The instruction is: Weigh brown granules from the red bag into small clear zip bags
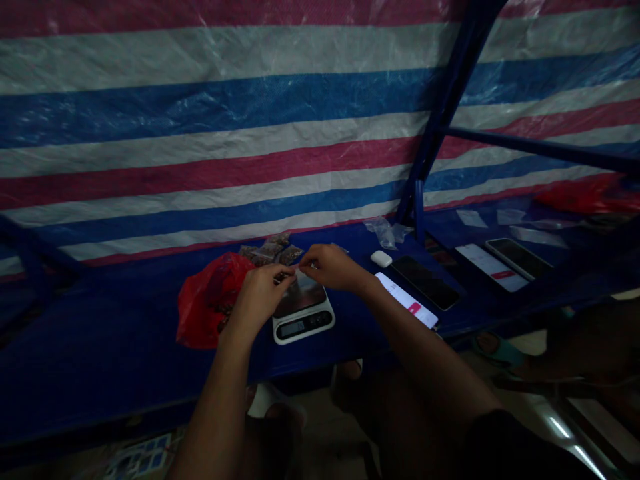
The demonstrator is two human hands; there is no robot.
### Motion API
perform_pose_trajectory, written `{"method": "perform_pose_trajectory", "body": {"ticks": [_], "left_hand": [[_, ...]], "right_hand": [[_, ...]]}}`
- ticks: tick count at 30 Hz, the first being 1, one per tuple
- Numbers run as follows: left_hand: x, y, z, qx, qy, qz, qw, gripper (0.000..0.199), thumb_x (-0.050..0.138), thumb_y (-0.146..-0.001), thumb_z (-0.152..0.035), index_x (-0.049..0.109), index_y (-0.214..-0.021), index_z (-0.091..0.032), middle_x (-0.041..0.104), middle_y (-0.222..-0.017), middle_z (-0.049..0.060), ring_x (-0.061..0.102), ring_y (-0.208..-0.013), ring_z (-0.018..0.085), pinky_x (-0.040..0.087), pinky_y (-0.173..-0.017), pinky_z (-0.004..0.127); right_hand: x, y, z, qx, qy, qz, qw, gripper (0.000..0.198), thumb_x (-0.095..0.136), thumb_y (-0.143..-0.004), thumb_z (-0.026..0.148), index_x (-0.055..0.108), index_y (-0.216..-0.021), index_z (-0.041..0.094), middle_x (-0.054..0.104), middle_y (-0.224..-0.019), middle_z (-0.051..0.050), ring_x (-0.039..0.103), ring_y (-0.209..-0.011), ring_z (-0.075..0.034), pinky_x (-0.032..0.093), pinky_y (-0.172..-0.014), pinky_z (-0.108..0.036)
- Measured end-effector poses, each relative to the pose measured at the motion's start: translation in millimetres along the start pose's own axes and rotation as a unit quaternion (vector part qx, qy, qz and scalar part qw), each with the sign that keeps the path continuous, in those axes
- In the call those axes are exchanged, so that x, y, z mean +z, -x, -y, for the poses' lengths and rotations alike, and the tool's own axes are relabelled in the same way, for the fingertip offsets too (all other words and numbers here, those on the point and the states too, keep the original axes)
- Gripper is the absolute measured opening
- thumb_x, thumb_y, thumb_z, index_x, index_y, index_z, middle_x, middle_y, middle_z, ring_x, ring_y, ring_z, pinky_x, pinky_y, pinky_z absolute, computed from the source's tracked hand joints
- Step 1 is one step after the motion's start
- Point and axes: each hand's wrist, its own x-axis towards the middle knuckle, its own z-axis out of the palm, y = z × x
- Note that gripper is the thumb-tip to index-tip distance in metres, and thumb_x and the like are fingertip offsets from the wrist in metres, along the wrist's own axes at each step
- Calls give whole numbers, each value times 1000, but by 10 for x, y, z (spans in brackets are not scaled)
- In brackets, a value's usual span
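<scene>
My left hand and my right hand meet above a white digital scale. The fingers of both are closed in a pinch on what looks like a small clear plastic bag, dim and partly covered by the fingers. Part of the scale's metal plate shows beneath them, and its small display is lit. Left of the scale, an open red plastic bag holds small brown pieces. Behind my hands lie several filled clear bags.
On the blue table, a lit phone, a dark phone and a white earbud case lie to the right. Clear bags sit near a blue metal post. Farther right are two more phones and a red bag. Striped sheeting hangs behind.
</scene>
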Motion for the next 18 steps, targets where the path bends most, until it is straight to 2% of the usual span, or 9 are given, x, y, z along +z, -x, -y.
{"method": "perform_pose_trajectory", "body": {"ticks": [5, 9, 15, 18], "left_hand": [[-12, 40, 25, 19, 0, -11, 1000, 25, 60, -94, -31, 79, -109, -23, 81, -106, 4, 75, -95, 22, 55, -88, 31], [-25, 69, 56, 18, -19, -20, 999, 33, 52, -95, -21, 75, -119, -24, 80, -113, 4, 75, -103, 23, 55, -90, 31], [-1, 50, 72, 12, 40, -33, 999, 32, 63, -92, -26, 71, -123, -24, 78, -117, 5, 74, -107, 23, 57, -95, 33], [-23, 64, 85, 21, 47, -53, 997, 29, 61, -95, -29, 71, -121, -24, 77, -120, 5, 74, -108, 23, 56, -97, 33]], "right_hand": [[2, 5, 61, -8, -33, -1, 999, 18, 66, -90, 15, 82, -98, 17, 77, -93, -7, 67, -80, -15, 44, -72, -23], [4, 4, 98, 2, -41, -7, 999, 17, 66, -91, 17, 82, -98, 18, 77, -93, -6, 66, -77, -14, 44, -71, -23], [57, -30, 126, -11, -58, -13, 998, 16, 66, -90, 14, 81, -95, 18, 76, -93, -6, 66, -81, -15, 44, -73, -24], [119, -57, 120, -11, -55, -17, 998, 18, 64, -93, 15, 80, -99, 18, 76, -94, -6, 66, -82, -15, 44, -73, -24]]}}
